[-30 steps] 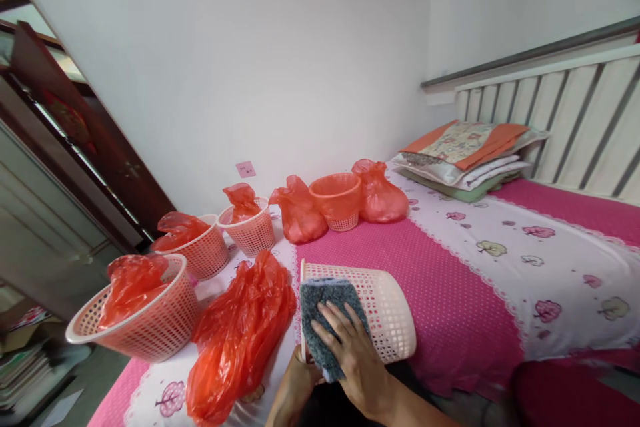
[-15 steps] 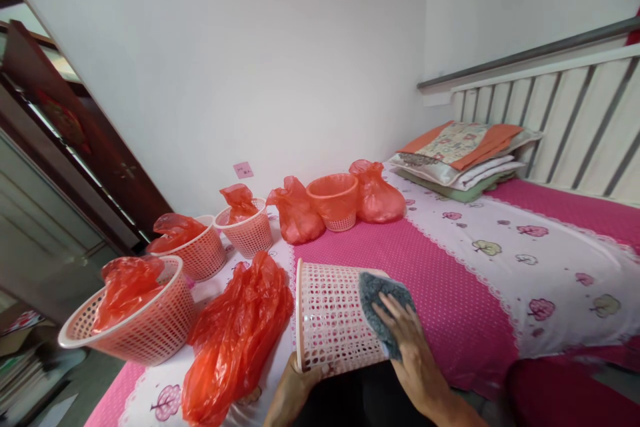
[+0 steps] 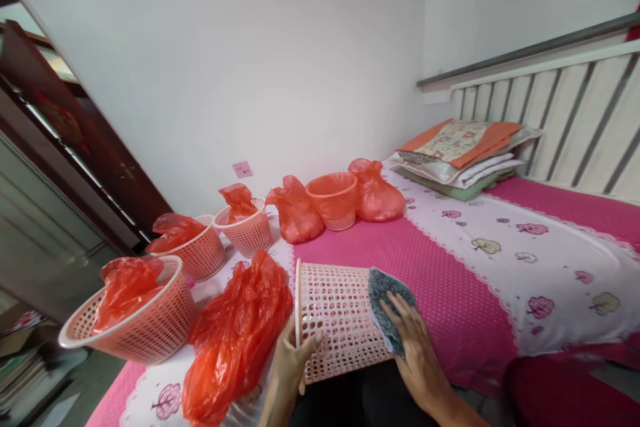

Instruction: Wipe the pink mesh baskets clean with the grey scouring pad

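The basket [image 3: 340, 317] is lying sideways between the hands: the left hand [image 3: 294, 359] is curling around its rim; the right hand [image 3: 414, 339], fingers extended, is holding a cloth [image 3: 390, 283] against its base end.

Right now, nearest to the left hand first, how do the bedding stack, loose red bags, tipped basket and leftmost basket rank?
1. Tipped basket: in the left hand.
2. Loose red bags: just left.
3. Leftmost basket: left, beyond the bags.
4. Bedding stack: far back, right.
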Demonstrator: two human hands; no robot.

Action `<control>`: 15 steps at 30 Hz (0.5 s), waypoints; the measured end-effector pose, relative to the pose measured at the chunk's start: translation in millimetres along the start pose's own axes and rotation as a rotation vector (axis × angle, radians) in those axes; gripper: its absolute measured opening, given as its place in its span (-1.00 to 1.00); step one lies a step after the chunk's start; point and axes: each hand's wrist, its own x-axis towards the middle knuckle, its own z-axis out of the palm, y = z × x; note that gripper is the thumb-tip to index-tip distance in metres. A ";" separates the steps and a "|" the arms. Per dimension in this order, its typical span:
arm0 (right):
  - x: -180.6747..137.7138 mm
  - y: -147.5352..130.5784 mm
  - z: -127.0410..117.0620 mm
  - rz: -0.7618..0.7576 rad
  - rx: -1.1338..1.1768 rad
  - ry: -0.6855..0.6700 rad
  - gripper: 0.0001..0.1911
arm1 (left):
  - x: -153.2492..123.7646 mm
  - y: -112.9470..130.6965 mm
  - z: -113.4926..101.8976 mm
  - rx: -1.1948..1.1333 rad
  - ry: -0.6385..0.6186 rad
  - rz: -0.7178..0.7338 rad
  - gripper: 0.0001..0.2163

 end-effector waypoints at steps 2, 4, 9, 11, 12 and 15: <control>-2.7 0.4 -0.9 -0.014 -0.008 0.004 -0.18 | 7.1 2.1 5.4 0.016 0.006 -0.066 -0.39; -3.2 2.4 -1.6 -0.019 -0.006 -0.005 -0.20 | 10.9 -1.9 8.1 0.027 0.012 -0.123 -0.42; 7.3 17.5 1.8 0.009 0.014 -0.008 -0.13 | 5.1 -8.5 10.9 0.025 0.017 -0.145 -0.41; 14.1 22.7 6.7 0.026 0.019 0.020 -0.14 | 1.9 -6.0 13.0 0.048 0.030 -0.156 -0.42; 17.3 23.8 9.5 0.030 0.020 0.033 -0.14 | 1.0 -4.5 14.0 0.055 0.034 -0.162 -0.41; 25.8 19.7 17.6 0.033 0.007 0.050 -0.16 | 1.2 -1.4 16.4 0.052 0.042 -0.174 -0.42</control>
